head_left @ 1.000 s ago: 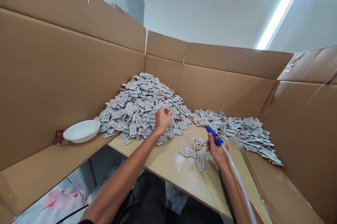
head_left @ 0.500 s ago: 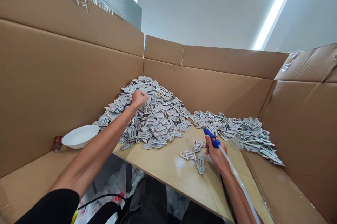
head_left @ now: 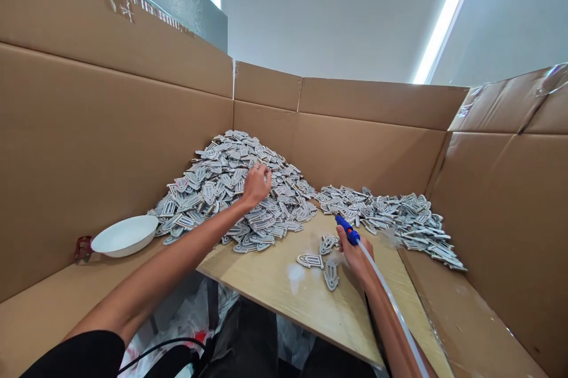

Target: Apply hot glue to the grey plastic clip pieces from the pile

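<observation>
A large heap of flat grey arch-shaped pieces [head_left: 208, 189] with cut-out slots fills the far left of the table. Over its front slope is my left hand [head_left: 257, 184], fingers curled together; whatever they may hold is hidden from me. My right hand [head_left: 355, 251] is wrapped round a blue air blow gun [head_left: 348, 229], its nozzle pointing up and left. From the gun a clear hose [head_left: 386, 289] runs back along my forearm. Just left of this hand, a few loose grey pieces [head_left: 331, 274] lie on the wooden tabletop [head_left: 266, 271].
A second pile of grey pieces [head_left: 390, 212] lies along the back right. At left stands a white oval bowl [head_left: 125, 236] beside a dark red object [head_left: 83, 249]. Tall cardboard walls [head_left: 373, 156] enclose the table. Plastic bags [head_left: 177, 313] lie below its front edge.
My left hand has moved right and slightly down across the big heap. The right hand keeps the blow gun near the loose pieces. The whole view has shifted slightly.
</observation>
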### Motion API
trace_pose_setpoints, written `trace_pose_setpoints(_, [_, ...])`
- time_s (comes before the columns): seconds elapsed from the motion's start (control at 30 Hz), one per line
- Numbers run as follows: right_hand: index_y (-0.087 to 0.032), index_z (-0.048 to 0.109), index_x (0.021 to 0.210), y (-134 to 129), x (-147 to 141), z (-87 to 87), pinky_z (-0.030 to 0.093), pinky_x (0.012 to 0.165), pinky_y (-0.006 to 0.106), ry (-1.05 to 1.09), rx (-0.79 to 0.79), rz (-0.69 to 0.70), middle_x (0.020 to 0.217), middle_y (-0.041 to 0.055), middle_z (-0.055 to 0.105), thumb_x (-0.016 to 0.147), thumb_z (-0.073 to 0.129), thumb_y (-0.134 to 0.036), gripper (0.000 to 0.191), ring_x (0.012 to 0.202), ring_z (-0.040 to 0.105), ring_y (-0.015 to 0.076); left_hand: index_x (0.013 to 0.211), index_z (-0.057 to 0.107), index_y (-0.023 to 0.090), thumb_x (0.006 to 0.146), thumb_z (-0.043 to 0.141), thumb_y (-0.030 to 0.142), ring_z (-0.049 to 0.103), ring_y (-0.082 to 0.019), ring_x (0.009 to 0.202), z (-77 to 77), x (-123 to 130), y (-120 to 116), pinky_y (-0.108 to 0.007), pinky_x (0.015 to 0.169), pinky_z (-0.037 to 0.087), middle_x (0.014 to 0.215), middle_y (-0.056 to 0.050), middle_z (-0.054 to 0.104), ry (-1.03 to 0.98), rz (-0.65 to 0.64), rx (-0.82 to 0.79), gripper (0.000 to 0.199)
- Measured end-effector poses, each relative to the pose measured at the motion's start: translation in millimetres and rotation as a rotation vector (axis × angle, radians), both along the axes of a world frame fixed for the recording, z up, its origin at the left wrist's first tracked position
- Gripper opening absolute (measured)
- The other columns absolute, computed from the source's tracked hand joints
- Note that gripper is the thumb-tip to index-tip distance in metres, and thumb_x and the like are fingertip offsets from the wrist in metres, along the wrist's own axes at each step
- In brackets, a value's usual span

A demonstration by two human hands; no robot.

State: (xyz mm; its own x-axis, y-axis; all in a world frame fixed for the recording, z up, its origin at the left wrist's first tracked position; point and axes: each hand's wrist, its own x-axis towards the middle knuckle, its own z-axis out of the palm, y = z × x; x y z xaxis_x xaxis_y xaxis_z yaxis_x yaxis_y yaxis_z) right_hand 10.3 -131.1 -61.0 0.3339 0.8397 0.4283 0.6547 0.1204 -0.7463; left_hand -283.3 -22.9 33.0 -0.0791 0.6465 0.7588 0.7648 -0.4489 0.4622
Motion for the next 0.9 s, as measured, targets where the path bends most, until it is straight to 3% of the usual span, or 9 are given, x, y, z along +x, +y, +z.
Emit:
trace_pose_setpoints(0.13, [-0.024,0.055,0.062,3,7,-4.0,0.037,0.054,0.028,-0.191,-0.039,0.016,0.058,0.0036,0.063,0.079,0.059,-0.064,0.044,0.056,0.056,0.0197,0.068,0.058,0.021,0.084,0.056,0.018,0.056,-0.022,0.076,-30.8,58,-28,-0.033,0.082,0.045,0.074,-0.006,0.060,0.104,-0.318,-0.112,0.016])
trace_pose_setpoints(0.23, [-0.023,0.058,0.063,5,10,-7.7,0.034,0.054,0.026,-0.275,-0.110,0.070,0.061,0.0029,0.066,0.068,0.076,-0.049,0.032,0.057,0.058,0.0192,0.066,0.060,0.022,0.075,0.065,0.017,0.057,-0.022,0.074,-60.4,93,-42,-0.032,0.078,0.045,0.072,-0.006,0.063,0.131,-0.555,-0.231,0.011])
trace_pose_setpoints(0.4, [-0.022,0.065,0.066,7,9,-12.4,0.034,0.056,0.026,-0.271,-0.167,0.145,0.064,0.0028,0.070,0.062,0.077,-0.024,0.013,0.061,0.062,0.0207,0.055,0.056,0.023,0.056,0.081,0.019,0.053,-0.019,0.058,-99.7,131,-45,-0.029,0.061,0.043,0.054,0.002,0.053,0.179,-0.677,-0.474,0.025])
trace_pose_setpoints(0.5, [-0.021,0.066,0.068,8,10,-13.2,0.035,0.058,0.025,-0.265,-0.169,0.131,0.067,0.0046,0.072,0.066,0.069,-0.018,0.005,0.064,0.064,0.0212,0.054,0.052,0.023,0.050,0.081,0.015,0.049,-0.017,0.053,-107.0,143,-42,-0.027,0.055,0.038,0.052,0.005,0.050,0.163,-0.654,-0.575,0.030])
trace_pose_setpoints(0.7, [-0.020,0.063,0.070,11,19,-12.4,0.036,0.060,0.026,-0.222,-0.163,0.095,0.069,0.0058,0.071,0.067,0.064,-0.017,0.004,0.065,0.063,0.0214,0.063,0.056,0.021,0.044,0.079,0.010,0.050,-0.015,0.054,-105.6,147,-38,-0.026,0.053,0.036,0.055,0.005,0.055,-0.034,-0.614,-0.725,0.032])
trace_pose_setpoints(0.8, [-0.020,0.062,0.068,12,25,-12.5,0.038,0.062,0.026,-0.190,-0.176,0.078,0.069,0.0067,0.071,0.065,0.061,-0.014,0.006,0.066,0.064,0.0216,0.069,0.057,0.020,0.052,0.076,0.013,0.050,-0.013,0.050,-107.1,141,-35,-0.025,0.050,0.035,0.055,0.005,0.056,-0.168,-0.592,-0.774,0.026])
trace_pose_setpoints(0.9, [-0.019,0.063,0.068,11,29,-12.2,0.040,0.063,0.025,-0.183,-0.195,0.105,0.072,0.0071,0.072,0.062,0.059,-0.011,0.011,0.067,0.064,0.0210,0.077,0.056,0.020,0.062,0.070,0.013,0.049,-0.011,0.044,-105.6,134,-36,-0.024,0.046,0.034,0.053,0.004,0.057,-0.399,-0.653,-0.887,0.022])
